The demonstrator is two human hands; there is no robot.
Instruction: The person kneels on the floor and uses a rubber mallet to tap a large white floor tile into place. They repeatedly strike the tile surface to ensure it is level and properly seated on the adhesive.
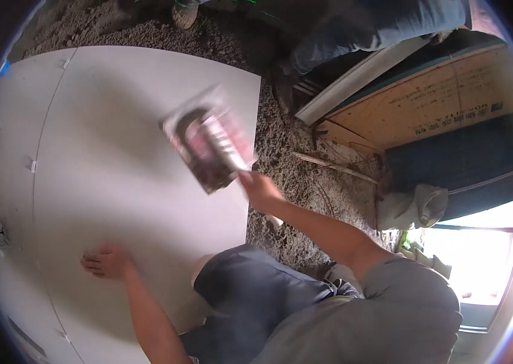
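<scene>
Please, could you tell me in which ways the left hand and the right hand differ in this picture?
The left hand holds nothing, while the right hand grips a tool by its handle.
The left hand is open, palm down, and seems to rest on the pale tile; the right hand is closed, near the tile's right edge in the picture.
Both are bare and somewhat blurred.

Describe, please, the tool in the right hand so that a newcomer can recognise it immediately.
Find the large pale tile that fills much of the left half. Over its right part, at the right hand, is a rectangular trowel, blurred. Its reddish-grey face and pale handle set it apart from the plain tile and the dark, crumbly mortar.
</scene>
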